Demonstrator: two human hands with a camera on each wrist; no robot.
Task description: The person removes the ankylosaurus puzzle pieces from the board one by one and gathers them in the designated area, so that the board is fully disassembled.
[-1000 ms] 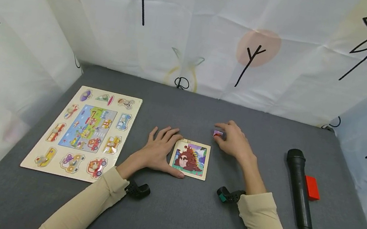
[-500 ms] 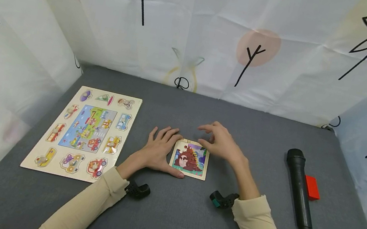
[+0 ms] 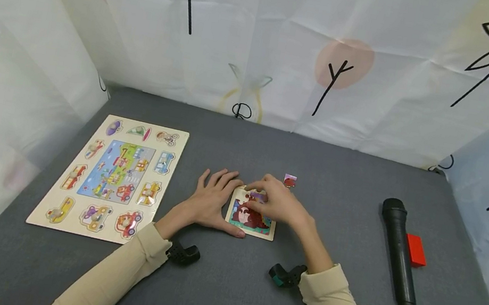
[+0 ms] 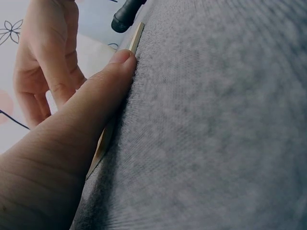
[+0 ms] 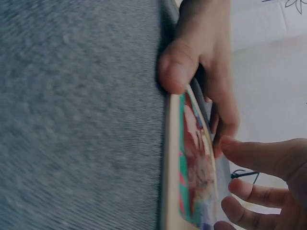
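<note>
A small square wooden picture puzzle with a brown dinosaur lies on the grey table. My left hand braces its left side, thumb along the front edge and forefinger at the back edge, other fingers spread. Over the puzzle's upper part is my right hand, fingers bent loosely and covering some of the picture. In the right wrist view its fingertips are apart, close over the board, with nothing seen between them. A loose purple and red puzzle piece lies just behind the right hand.
At left lies a large wooden peg puzzle board with vehicle pieces. A black microphone and a red block lie on the right. A patterned white cloth hangs behind the table.
My right hand has moved left and toward me from the loose piece to over the puzzle. That piece, covered half a second ago, shows again. The left hand has kept its place.
</note>
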